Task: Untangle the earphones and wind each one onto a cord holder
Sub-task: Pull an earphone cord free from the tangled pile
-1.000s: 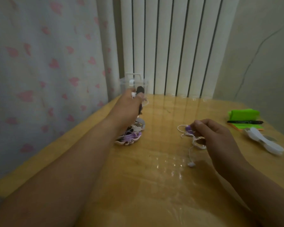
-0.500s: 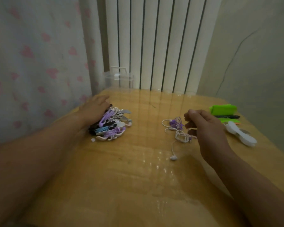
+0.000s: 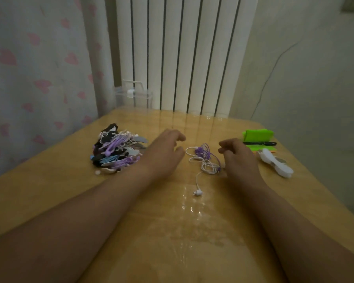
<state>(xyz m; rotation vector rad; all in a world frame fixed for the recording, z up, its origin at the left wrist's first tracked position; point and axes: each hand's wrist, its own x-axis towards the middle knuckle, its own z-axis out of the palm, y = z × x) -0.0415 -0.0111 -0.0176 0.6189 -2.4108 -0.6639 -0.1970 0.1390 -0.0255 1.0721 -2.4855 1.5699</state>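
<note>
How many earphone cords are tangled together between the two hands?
2. The purple earphones lie farther from the camera. The white earphones coil nearer, with one earbud trailing toward the camera. The overlapping loops may hide more.

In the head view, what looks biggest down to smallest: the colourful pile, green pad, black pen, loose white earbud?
1. pile
2. green pad
3. pen, about as long as the pad but far thinner
4. earbud, smallest though nearest the camera
</note>
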